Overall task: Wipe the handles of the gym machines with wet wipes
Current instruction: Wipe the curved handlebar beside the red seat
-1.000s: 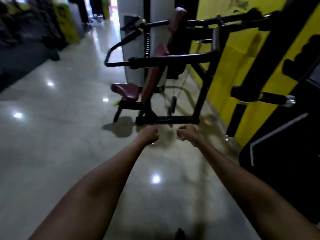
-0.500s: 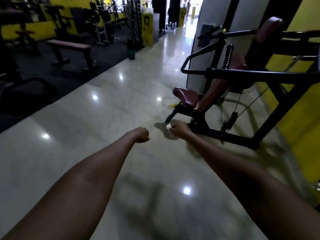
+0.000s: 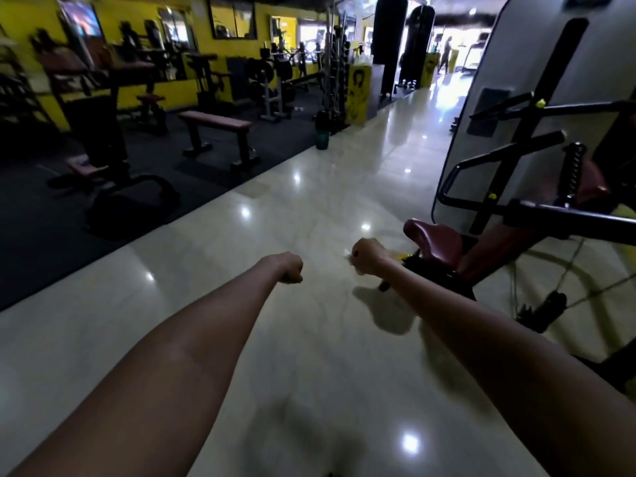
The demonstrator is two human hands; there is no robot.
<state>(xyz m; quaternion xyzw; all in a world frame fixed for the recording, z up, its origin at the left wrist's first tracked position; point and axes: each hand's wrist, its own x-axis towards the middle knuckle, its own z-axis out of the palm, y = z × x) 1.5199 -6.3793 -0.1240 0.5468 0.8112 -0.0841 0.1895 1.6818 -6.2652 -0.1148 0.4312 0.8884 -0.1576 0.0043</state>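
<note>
We hold both arms out over the glossy pale tiled floor (image 3: 213, 339). Our right hand (image 3: 367, 259) is curled round a small white wet wipe (image 3: 347, 253), a corner peeking out; our left hand (image 3: 290, 268) is fisted on nothing. No handle is under the wipe: the black machine handle bar (image 3: 509, 151) stands well apart to the right, so wiping it seems yet to come. We can read no writing.

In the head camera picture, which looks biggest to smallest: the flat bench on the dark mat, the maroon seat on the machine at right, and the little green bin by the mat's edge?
As they appear:
1. Flat bench
2. Maroon seat, though it is nearer the camera, which enlarges it
3. Green bin, clearly smallest
</note>
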